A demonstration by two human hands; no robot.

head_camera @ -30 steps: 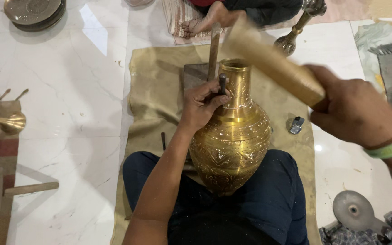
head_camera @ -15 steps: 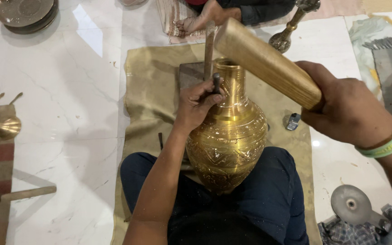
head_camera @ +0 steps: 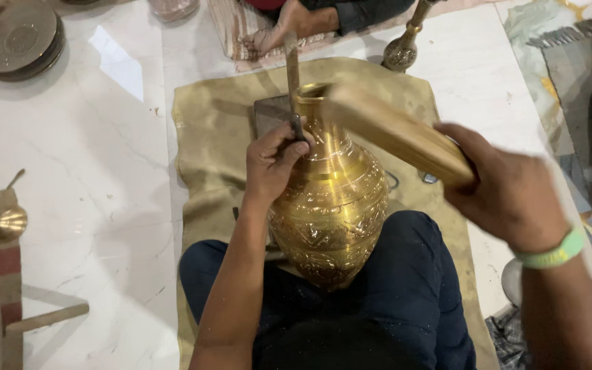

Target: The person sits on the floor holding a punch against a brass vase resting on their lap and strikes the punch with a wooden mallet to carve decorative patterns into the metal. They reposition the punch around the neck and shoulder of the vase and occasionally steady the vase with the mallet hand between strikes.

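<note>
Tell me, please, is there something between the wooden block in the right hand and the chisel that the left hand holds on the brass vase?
Nothing visible stands between them. The right hand holds the wooden block just right of the chisel, which the left hand holds against the shoulder of the brass vase. Only the vase's neck is near.

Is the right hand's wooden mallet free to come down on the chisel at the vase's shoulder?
Probably yes. The right hand holds the wooden mallet close beside the chisel, which the left hand steadies against the brass vase; nothing lies between.
</note>
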